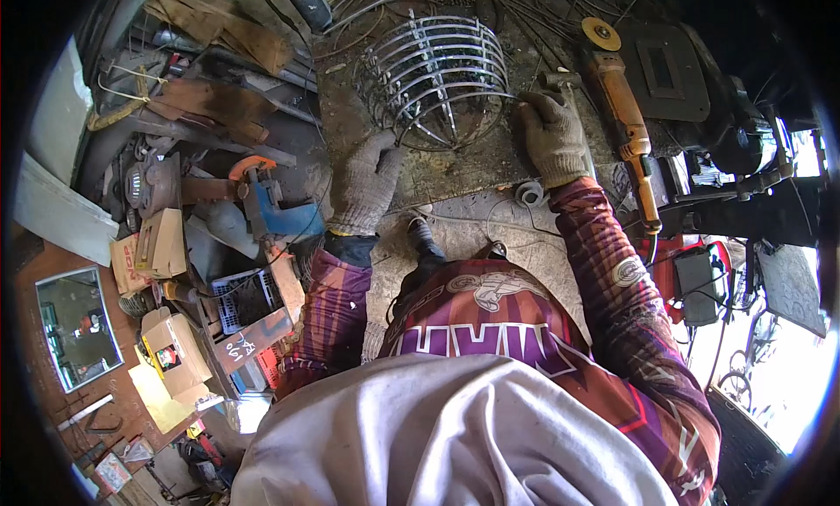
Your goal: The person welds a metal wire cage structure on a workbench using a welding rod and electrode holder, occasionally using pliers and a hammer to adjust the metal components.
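A cage-like frame of curved metal bars (446,68) lies on the dark workbench, its bars crossed by upright strips. A thin wire ring (455,147) curves round its near end. My left hand (366,180), in a grey-brown work glove, is closed at the near left edge of the frame, beside the ring. At its right edge my right hand (555,138), gloved alike, has its fingers bent down onto the frame's end. Both sets of fingertips are partly hidden by the gloves. A hammer (567,86) lies beside the right hand, its handle passing along the glove.
An orange angle grinder (623,112) and a dark welding mask (669,73) lie to the right on the workbench (455,178). Loose rods and wire are at the back. Left stand a blue clamp-like tool (284,213), cardboard boxes (171,348) and a plastic crate (243,303).
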A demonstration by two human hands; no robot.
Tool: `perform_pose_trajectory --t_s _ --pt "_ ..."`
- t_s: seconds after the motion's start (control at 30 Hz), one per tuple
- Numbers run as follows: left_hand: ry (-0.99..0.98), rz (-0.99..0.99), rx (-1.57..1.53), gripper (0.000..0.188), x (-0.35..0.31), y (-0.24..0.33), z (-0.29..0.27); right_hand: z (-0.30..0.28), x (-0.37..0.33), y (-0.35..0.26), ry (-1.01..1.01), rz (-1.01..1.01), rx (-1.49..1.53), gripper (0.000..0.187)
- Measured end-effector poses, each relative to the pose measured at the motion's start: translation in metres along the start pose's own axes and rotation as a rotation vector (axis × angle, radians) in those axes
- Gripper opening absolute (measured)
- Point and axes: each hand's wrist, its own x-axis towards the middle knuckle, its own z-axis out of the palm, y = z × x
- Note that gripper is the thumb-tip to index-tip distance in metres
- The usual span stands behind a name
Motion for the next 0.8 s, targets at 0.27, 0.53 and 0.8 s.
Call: perform_pose_trajectory --t_s 0.27,0.53,0.8 --pt "0.148 0.086 0.216 0.025 0.004 -0.013 0.028 -0.007 0.004 -0.01 0.014 -0.017 0.011 0.022" --pt "0.179 0.081 0.349 0.026 0.003 0.004 0.024 -0.006 0.009 -0.01 0.022 -0.06 0.067 0.023" --pt "0.135 0.061 0.35 0.029 0.002 0.02 0.016 -0.007 0.004 -0.018 0.01 0.012 0.027 0.023"
